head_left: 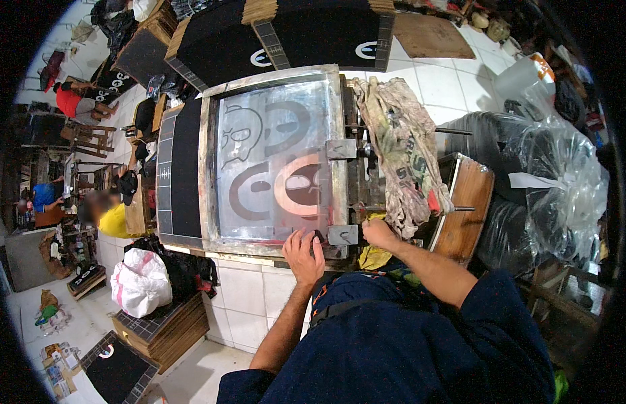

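Observation:
In front of me a silk-screen printing frame lies over a board covered with black fabric. Its mesh carries grey curved letter-like shapes and an outlined figure, with a pale orange curve showing near the lower right. My left hand rests on the frame's near edge, fingers stretched out and holding nothing. Two metal clamps grip the frame's right side. Just right of the nearer one, my right hand is closed beside a yellow cloth; what its fingers hold is hidden. A stained rag drapes over the hinge bar.
Further black-covered boards stand at the back. A wooden box and plastic-wrapped black rolls are at right. At left sit a white sack and stacked boards. Other people, one in a yellow shirt, are farther left.

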{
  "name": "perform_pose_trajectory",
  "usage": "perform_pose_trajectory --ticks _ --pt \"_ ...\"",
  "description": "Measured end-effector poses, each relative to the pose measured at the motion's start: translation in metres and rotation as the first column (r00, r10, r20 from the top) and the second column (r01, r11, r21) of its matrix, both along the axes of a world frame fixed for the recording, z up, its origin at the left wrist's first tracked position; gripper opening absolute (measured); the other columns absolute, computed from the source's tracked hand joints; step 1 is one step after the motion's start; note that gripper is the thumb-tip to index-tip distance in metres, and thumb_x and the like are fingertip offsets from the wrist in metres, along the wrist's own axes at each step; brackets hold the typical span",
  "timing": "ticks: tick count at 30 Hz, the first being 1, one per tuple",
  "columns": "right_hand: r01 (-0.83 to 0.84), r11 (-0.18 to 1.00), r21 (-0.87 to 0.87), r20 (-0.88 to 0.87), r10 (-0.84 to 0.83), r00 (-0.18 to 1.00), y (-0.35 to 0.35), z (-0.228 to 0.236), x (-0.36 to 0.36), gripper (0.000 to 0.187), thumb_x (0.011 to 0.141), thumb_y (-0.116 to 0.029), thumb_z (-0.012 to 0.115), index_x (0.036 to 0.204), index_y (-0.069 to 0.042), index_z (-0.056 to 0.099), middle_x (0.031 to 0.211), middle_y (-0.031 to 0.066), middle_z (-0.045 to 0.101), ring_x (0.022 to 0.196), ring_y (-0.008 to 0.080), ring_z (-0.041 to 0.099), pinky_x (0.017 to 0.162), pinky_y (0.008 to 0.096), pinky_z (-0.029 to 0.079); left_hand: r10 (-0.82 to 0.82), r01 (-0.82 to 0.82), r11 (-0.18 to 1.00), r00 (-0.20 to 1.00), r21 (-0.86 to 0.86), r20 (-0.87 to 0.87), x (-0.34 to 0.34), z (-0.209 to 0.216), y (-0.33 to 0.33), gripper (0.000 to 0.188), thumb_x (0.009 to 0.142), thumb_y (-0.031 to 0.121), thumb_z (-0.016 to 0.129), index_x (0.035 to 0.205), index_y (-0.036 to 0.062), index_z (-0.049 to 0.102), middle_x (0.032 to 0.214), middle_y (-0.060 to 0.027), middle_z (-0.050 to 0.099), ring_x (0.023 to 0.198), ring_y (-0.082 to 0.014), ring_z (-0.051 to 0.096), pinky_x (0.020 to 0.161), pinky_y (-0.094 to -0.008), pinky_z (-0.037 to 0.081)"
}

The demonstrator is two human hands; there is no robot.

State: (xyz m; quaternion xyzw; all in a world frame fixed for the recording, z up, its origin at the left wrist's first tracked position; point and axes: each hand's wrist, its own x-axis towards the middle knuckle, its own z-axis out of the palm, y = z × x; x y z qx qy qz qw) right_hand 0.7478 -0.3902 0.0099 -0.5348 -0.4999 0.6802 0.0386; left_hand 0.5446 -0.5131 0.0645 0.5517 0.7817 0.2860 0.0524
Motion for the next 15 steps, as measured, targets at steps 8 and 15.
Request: perform_pose_trajectory --ticks 8,15 --pt "-0.148 0.889 0.433 0.238 0.045 0.970 -0.010 0.010 -0.004 0.046 0.102 -0.034 0.044 0.079 0.002 0.061 0.067 0.0221 0.064 0.052 0.0360 0.059 0.050 0.0458 0.046 0.034 -0.034 0.999 0.999 -0.002 -0.022 0.005 0.007 -0.024 0.019 0.090 0.017 0.063 0.107 0.0091 0.066 0.118 -0.0090 0.062 0.117 -0.0309 0.053 0.100 -0.0482 0.035" --pt "0.059 0.855 -0.515 -0.200 -0.186 0.962 0.002 0.008 0.017 0.035 0.102 -0.033 0.051 0.113 -0.001 0.047 0.086 0.0105 0.054 0.064 0.0149 0.052 0.045 0.0293 0.038 0.069 -0.067 0.997 0.995 0.038 -0.070 0.018 0.013 -0.035 0.019 0.089 0.015 0.063 0.106 0.0077 0.068 0.117 -0.0097 0.063 0.115 -0.0318 0.054 0.099 -0.0471 0.036"
